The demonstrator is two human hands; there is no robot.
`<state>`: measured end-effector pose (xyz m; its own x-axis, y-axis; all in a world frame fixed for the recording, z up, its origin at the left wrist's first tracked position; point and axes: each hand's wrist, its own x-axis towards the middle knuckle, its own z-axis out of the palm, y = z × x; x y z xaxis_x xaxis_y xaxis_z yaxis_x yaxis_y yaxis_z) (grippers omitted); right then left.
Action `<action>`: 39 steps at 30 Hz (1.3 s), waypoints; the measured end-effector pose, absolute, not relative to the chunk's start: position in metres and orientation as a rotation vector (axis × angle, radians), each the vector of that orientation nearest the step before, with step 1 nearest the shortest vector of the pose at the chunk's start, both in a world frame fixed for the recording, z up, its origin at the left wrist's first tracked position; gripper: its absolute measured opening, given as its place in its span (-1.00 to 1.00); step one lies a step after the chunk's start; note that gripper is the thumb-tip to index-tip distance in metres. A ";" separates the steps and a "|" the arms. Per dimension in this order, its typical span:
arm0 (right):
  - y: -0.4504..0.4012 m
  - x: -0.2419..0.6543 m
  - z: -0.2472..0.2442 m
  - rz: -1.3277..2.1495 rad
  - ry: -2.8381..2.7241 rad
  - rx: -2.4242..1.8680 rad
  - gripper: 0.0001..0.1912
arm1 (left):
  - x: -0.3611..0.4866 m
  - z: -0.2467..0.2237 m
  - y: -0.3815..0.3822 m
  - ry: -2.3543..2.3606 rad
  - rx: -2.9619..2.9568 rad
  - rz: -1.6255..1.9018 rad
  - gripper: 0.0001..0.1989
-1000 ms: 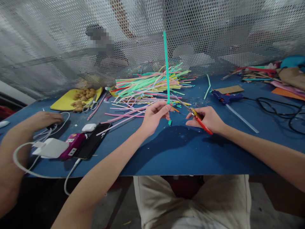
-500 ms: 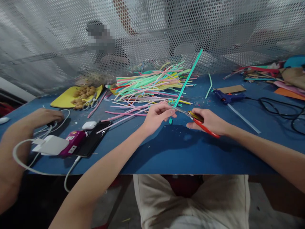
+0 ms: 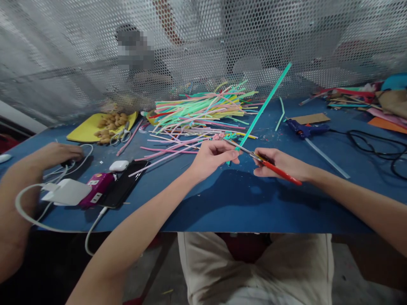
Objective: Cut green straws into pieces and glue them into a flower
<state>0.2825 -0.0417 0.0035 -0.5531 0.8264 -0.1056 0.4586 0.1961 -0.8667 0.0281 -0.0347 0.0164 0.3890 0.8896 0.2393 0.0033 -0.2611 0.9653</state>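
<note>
My left hand (image 3: 214, 157) pinches a long green pipe cleaner (image 3: 266, 103) near its lower end; the strip slants up to the right. My right hand (image 3: 278, 164) is wrapped round a pair of scissors (image 3: 282, 173) with red handles. The blades point left and cross the strip's lower end at my left fingertips; whether they are closed is hard to make out. Just behind my left hand lie small pink and green curled pieces (image 3: 230, 136). A big pile of coloured pipe cleaners (image 3: 197, 111) spreads beyond both hands.
A blue glue gun (image 3: 307, 128) with a clear stick and black cable lies right. At left are a phone (image 3: 122, 186), a white charger (image 3: 71, 192), cables and another person's hand (image 3: 62, 154). A yellow sheet (image 3: 84, 129) bears brown lumps; perforated metal (image 3: 197, 51) stands behind.
The green pipe cleaner has tilted further right, its top end lower and more to the right. Both hands and the scissors have shifted slightly right and nearer to me.
</note>
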 end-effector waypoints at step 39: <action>-0.042 0.274 -0.007 1.219 -1.889 -1.142 -0.50 | 0.028 0.017 -0.030 0.817 1.586 1.109 -0.78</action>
